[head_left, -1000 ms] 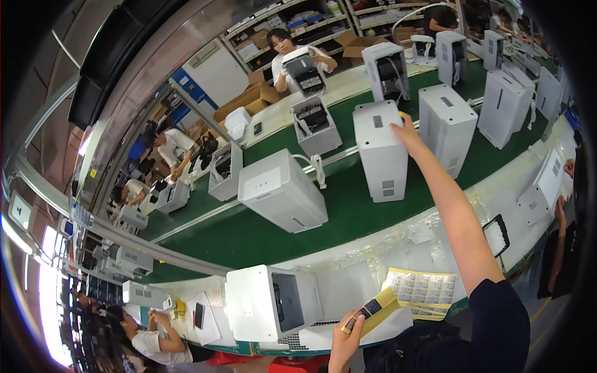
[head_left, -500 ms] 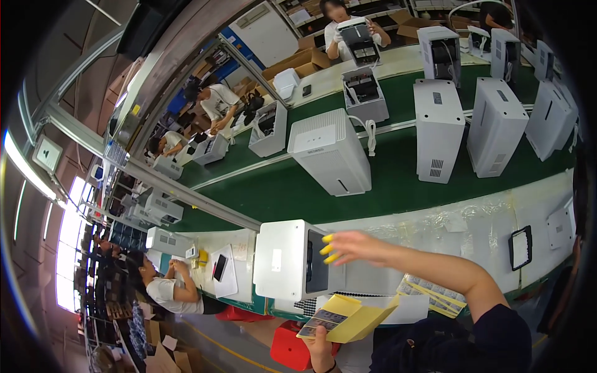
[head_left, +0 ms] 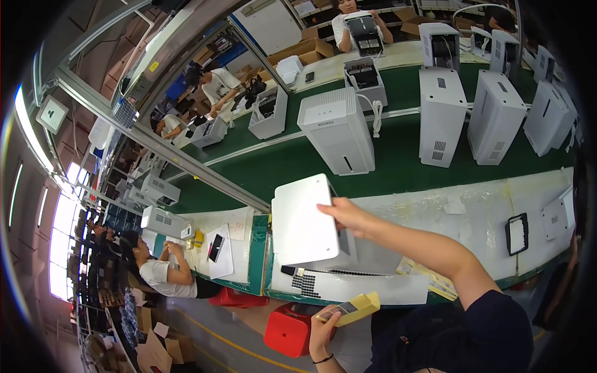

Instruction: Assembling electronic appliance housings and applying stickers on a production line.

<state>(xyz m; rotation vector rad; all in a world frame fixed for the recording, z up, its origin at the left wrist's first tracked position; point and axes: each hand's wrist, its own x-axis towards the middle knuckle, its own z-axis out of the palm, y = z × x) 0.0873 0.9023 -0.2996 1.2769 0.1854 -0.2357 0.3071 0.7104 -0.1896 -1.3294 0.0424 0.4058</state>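
Note:
In front of me, on the near bench, stands a white box-shaped appliance (head_left: 305, 221), tilted, with a broad smooth face showing. My right hand (head_left: 345, 216) grips its right edge, the arm reaching across from the right. Low in the view, my left hand (head_left: 323, 329) holds a folded yellow label sheet (head_left: 354, 309) with grey printed labels, apart from the appliance. A sheet of small black round pads (head_left: 306, 285) lies by the appliance's base. Part of another yellow label sheet (head_left: 444, 286) shows beyond my right forearm.
Behind the bench runs a green conveyor (head_left: 398, 140) carrying several white appliances, among them a ribbed one (head_left: 339, 130). A black rectangular frame (head_left: 517, 234) lies on the bench at right. Red stools (head_left: 286, 332) stand below left. Co-workers sit at left and across.
My right hand has come onto the appliance's edge, and the appliance has turned and tilted. The label sheet in my left hand has folded closer and shifted down. My view has shifted slightly.

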